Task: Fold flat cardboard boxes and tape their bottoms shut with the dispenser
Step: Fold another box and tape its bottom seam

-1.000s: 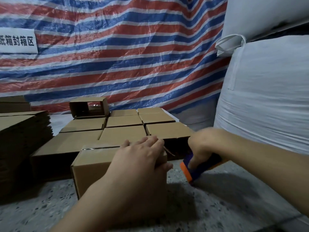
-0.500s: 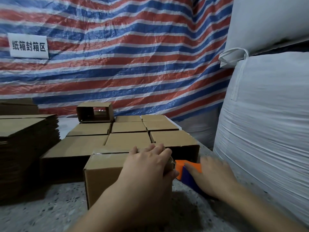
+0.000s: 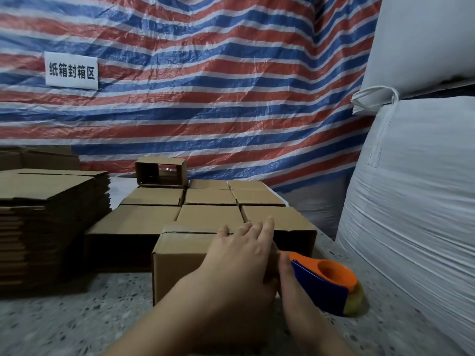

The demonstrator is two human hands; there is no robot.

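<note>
Count: 1 box in hand [image 3: 185, 255], sitting on the speckled desk [image 3: 77, 317] near front centre, clear tape strip along its top seam. Behind it, a grid of finished boxes [image 3: 210, 214], about 8 tops visible; the back row is hard to separate. 1 open-ended box [image 3: 161, 173] lies on its side at the back. 1 tall stack of flat cardboard blanks [image 3: 48, 219] on the left. 1 tape dispenser [image 3: 326, 286], orange and blue, on the desk just right of the held box.

Left hand [image 3: 239, 258] lies over the box's top right corner, fingers [image 3: 266, 228] straight and slightly spread, pressing down. Right hand [image 3: 286, 273] is against the box's right side, mostly hidden behind the left hand; cannot tell its finger state.

Around: striped tarp [image 3: 205, 86] with a white sign [image 3: 72, 70] at the back, big white sacks [image 3: 416, 201] on the right.

Versus 0.5 s ago: the right hand has let go of the dispenser, which now sits alone on the desk; the left hand stays on the box.
</note>
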